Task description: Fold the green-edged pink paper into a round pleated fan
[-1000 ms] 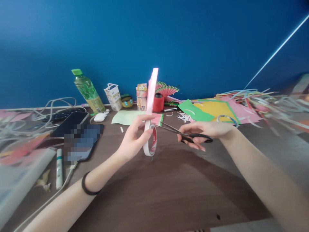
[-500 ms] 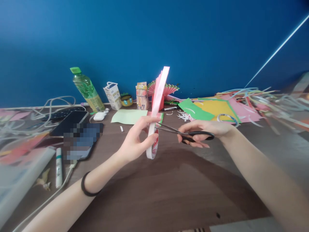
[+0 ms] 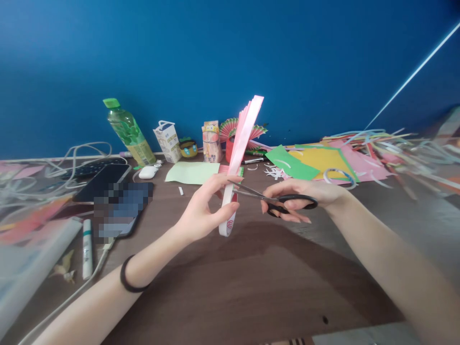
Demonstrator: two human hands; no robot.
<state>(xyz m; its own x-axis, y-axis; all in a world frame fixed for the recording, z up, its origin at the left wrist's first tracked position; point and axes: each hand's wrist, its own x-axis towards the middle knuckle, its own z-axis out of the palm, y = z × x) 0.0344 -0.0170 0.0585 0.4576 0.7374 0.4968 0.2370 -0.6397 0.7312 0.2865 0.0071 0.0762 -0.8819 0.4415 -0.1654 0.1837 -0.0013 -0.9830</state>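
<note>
My left hand point(image 3: 206, 208) is closed on a folded pink paper strip point(image 3: 246, 129) that stands up and leans right, and on a white roll of tape point(image 3: 228, 221) hanging below the fingers. My right hand point(image 3: 305, 196) grips black-handled scissors point(image 3: 276, 199). Their blades point left and meet the strip just above my left fingers. Both hands hover over the dark wooden table point(image 3: 230, 287).
At left lie a phone point(image 3: 120, 208), cables, a white marker point(image 3: 86, 249) and a keyboard. Along the blue wall stand a green bottle point(image 3: 127, 132), a small carton point(image 3: 167, 141), a pink paper fan and a red cup. Coloured paper sheets point(image 3: 316, 163) and strips pile at right.
The pink strip has tilted further to the right and the tape roll turned edge-on. The scissors have stayed at the strip, shifting slightly up.
</note>
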